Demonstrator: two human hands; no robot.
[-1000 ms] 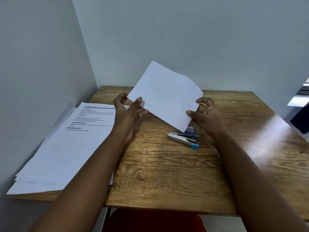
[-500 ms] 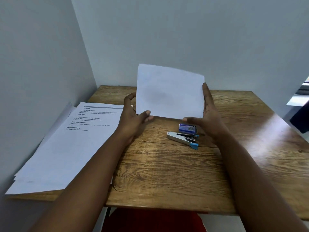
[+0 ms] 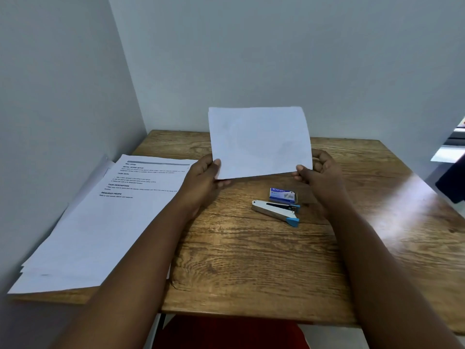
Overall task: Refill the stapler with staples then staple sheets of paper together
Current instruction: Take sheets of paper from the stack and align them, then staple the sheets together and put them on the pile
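The fingers of the left hand (image 3: pixel 205 176) lie hidden behind the held sheets (image 3: pixel 260 142). Print on the paper stack (image 3: pixel 100 217) is too small to read — its left edge blurs away. A dark object (image 3: pixel 453 180) is cut off at the right edge.

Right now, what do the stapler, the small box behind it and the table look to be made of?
Stapler: bright metal body, likely steel, judging by its silvery sheen, with blue tips that look like plastic. Staple box: probably printed card, blue with white lettering, matte. Table: wood or wood-look laminate; grain shows, and a glare patch on the right suggests a smooth sealed finish.
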